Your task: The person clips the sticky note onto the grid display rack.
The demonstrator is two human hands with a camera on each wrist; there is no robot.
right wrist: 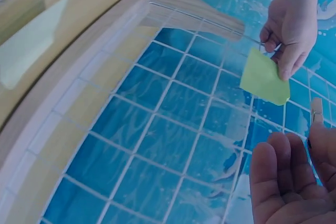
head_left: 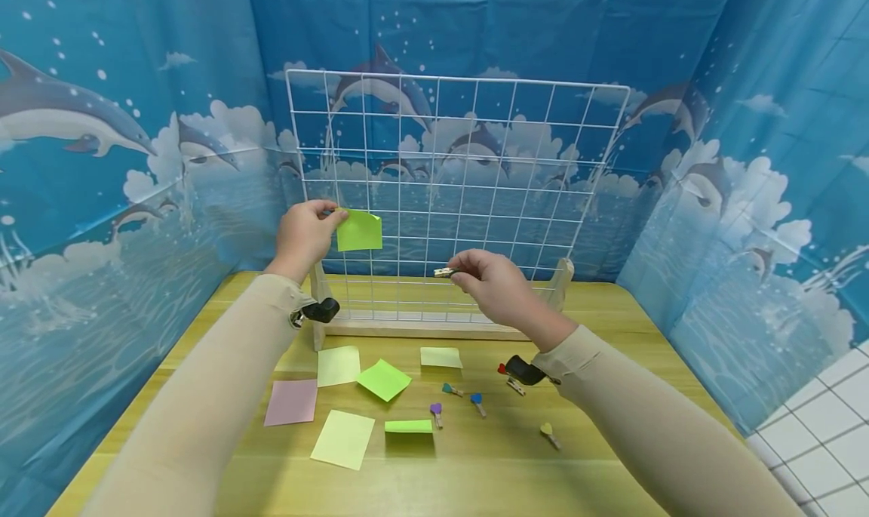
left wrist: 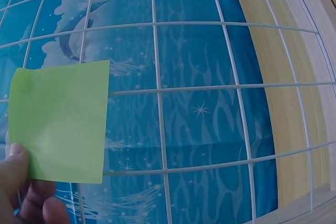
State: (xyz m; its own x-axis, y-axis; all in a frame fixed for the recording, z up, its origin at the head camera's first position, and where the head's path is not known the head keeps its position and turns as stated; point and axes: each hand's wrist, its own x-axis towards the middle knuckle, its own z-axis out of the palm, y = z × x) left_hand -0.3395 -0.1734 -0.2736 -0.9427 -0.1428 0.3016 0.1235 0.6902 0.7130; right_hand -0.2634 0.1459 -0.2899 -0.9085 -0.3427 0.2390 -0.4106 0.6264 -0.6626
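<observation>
Between thumb and fingers my left hand point(head_left: 305, 234) pinches a bright green sticky note point(head_left: 360, 231) by its upper left corner, up against the left part of the white wire grid point(head_left: 437, 155). In the left wrist view the green note point(left wrist: 60, 121) overlaps the grid wires, the thumb lying on its corner. My right hand point(head_left: 495, 287) holds a small wooden clothespin point(head_left: 445, 272) at its fingertips, in front of the lower middle of the grid. The right wrist view shows the clothespin point(right wrist: 316, 111) pointing up from the thumb, with the other fingers loosely bent.
The grid stands in a wooden base point(head_left: 414, 328) on the wooden table point(head_left: 489, 483). Yellow, green and pink sticky notes point(head_left: 292, 402) lie in front at left. Several heart-topped clothespins point(head_left: 478, 404) are scattered to their right. A blue dolphin-print curtain point(head_left: 489, 19) encloses the table.
</observation>
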